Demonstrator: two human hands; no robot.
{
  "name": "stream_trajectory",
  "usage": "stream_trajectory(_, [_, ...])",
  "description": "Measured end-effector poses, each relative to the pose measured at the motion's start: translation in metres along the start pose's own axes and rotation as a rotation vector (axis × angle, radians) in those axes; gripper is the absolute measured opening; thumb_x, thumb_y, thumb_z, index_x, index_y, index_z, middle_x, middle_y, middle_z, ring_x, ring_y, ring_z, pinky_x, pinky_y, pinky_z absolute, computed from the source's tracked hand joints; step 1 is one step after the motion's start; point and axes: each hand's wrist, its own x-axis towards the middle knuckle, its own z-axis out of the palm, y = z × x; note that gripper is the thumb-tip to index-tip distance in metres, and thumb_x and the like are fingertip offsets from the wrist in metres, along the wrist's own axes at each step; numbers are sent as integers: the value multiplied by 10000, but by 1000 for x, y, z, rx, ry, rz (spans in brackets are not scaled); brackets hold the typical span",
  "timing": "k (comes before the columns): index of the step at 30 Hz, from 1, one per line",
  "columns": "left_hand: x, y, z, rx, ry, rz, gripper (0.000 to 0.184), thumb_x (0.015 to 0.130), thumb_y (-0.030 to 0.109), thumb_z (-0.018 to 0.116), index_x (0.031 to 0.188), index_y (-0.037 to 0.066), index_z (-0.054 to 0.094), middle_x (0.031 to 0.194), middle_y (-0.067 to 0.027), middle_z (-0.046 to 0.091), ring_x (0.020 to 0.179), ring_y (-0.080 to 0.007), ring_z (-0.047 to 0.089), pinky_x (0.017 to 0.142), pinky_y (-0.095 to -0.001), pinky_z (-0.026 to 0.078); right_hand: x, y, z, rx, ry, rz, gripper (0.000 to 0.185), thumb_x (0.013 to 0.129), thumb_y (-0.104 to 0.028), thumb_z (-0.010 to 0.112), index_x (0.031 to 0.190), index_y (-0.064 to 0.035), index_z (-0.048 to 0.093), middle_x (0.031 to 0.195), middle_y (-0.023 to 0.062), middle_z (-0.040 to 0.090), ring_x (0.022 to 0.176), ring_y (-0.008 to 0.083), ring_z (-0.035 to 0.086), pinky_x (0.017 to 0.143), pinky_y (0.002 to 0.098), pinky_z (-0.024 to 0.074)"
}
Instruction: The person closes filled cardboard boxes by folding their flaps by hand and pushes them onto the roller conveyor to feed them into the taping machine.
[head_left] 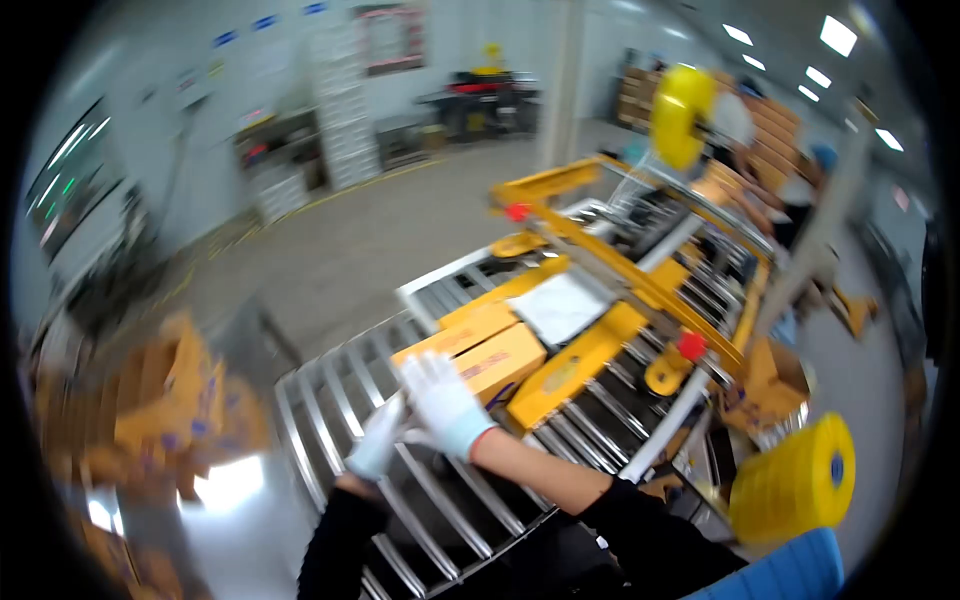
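A cardboard box (490,355) with a dark seam along its top lies on the metal roller conveyor (440,515), at the entrance between two yellow guide rails. My right hand (445,400), in a white glove, lies with fingers stretched out against the near end of the box. My left hand (376,440), also gloved, is beside it, low over the rollers. Blur and the angle hide how its fingers are held. Past the box, a white sheet-like thing (562,306) lies between the rails under the yellow frame of the machine.
The yellow machine frame (620,265) has red knobs and spans the conveyor. Yellow tape rolls (795,480) are at the right, near a blue chair back (790,570). Blurred cartons (165,400) stand at the left. Other people (735,125) are beyond the machine, near stacked boxes.
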Motion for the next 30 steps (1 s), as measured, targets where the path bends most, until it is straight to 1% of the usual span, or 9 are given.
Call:
stream_trajectory(4, [16, 101, -174, 1212, 718, 454, 535, 1030, 370, 546, 1434, 25, 483, 1355, -156, 606, 1238, -298, 569, 1052, -389, 445, -6, 38, 21, -62, 202, 51, 585, 946, -248, 571, 1458, 9, 458, 1519, 205, 456, 1412, 360, 427, 1206, 485, 286])
stream_trajectory(6, [0, 138, -329, 1738, 1126, 142, 594, 1006, 403, 577, 1457, 36, 460, 1366, -180, 607, 1241, -339, 572, 1054, -411, 442, -10, 52, 27, -24, 273, 82, 536, 937, -188, 556, 1436, -4, 488, 1503, 197, 475, 1411, 341, 431, 1205, 464, 300])
stream_trajectory(7, [-9, 156, -389, 1851, 1111, -208, 624, 993, 420, 593, 1468, 41, 448, 1371, -192, 608, 1242, -360, 573, 1056, -422, 441, -13, 64, 28, -47, 334, 65, 435, 928, -128, 538, 1351, -35, 579, 1481, 156, 506, 1415, 315, 429, 1203, 453, 309])
stream_trajectory(9, [-43, 144, -472, 1854, 827, -238, 507, 986, 428, 575, 1273, 13, 614, 1241, -251, 655, 1136, -415, 625, 953, -477, 497, -15, 81, 35, -71, 282, 62, 393, 921, -115, 534, 1300, -50, 616, 1463, 130, 522, 1415, 305, 427, 1205, 446, 308])
stream_trajectory(14, [-42, 145, -370, 1921, 659, -148, 408, 877, 378, 646, 877, -27, 701, 929, -273, 698, 923, -454, 670, 853, -524, 522, -24, 88, -7, -69, 85, 118, 305, 854, -106, 611, 1150, -86, 682, 1305, 72, 602, 1371, 280, 450, 1189, 445, 318])
stream_trajectory(16, [-53, 143, -307, 1684, 575, 15, 510, 913, 438, 627, 758, -46, 672, 810, -274, 675, 809, -418, 687, 789, -490, 534, -27, 51, 1, 402, -70, 69, 401, 824, -107, 643, 1218, -34, 631, 1283, 167, 598, 1264, 342, 530, 1126, 458, 380])
stream_trajectory(20, [-138, 175, -223, 812, 367, -33, 620, 1008, 539, 520, 1126, -64, 604, 1107, -247, 644, 1012, -338, 652, 867, -441, 529, -68, -57, 21, 751, 164, -284, 1042, 683, -327, 867, 1509, 1, 323, 1460, 250, 435, 1400, 465, 352, 1203, 488, 280])
stream_trajectory(26, [-232, 137, -213, -46, 398, 0, 770, 1035, 568, 477, 1424, -94, 418, 1418, -257, 523, 1286, -341, 559, 986, -406, 512, -66, -94, 37, 525, 214, -503, 733, 756, -314, 819, 1391, -79, 537, 1397, 132, 534, 1421, 345, 373, 1241, 479, 224])
stream_trajectory(30, [-201, 142, -139, 583, 83, -198, 717, 1048, 526, 478, 1519, -6, 378, 1477, -241, 513, 1333, -363, 543, 1059, -400, 476, -56, -87, 19, 842, -270, -517, 328, 958, -355, 643, 1165, -115, 725, 1215, 89, 688, 1324, 240, 507, 1216, 517, 276])
